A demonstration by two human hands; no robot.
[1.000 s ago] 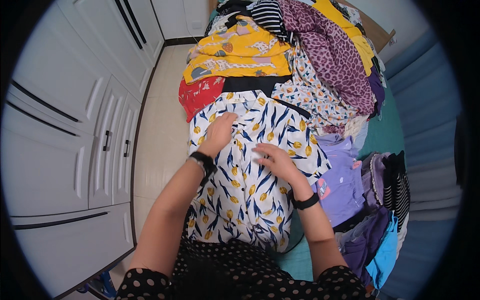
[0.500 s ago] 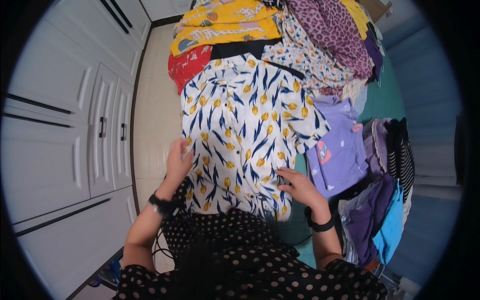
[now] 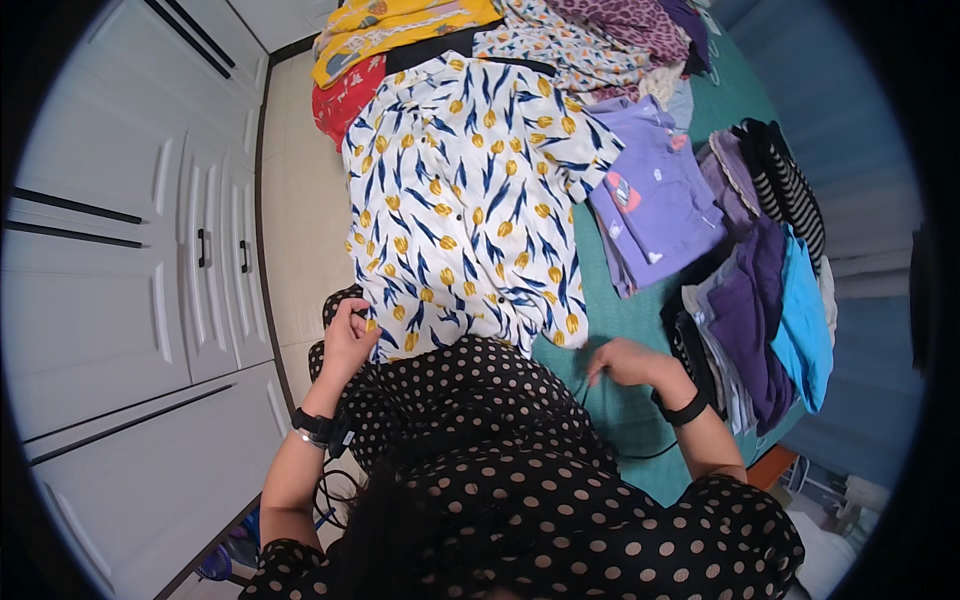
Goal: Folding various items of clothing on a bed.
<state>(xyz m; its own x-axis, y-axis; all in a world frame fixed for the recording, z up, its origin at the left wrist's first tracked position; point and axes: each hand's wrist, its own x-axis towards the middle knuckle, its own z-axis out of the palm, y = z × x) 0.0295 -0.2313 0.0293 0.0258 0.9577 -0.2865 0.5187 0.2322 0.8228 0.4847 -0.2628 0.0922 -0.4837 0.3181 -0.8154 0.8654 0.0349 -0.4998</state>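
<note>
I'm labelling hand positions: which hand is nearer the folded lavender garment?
Right. The right hand is just below the lavender garment in the picture, not touching it; the left hand is farther off, at the lower left corner of the tulip-print shirt.

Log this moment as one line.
tulip-print shirt: spread out | left hand: at its lower-left corner | right hand: over green sheet

wide fisheye, head-worn, looking down

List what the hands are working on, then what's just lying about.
In use:
- white floral shirt
- left hand, at its lower left corner
- right hand, beside its hem

Lying about:
- lilac garment
- dark purple garment
- bright blue garment
- yellow printed garment
- red garment
</note>
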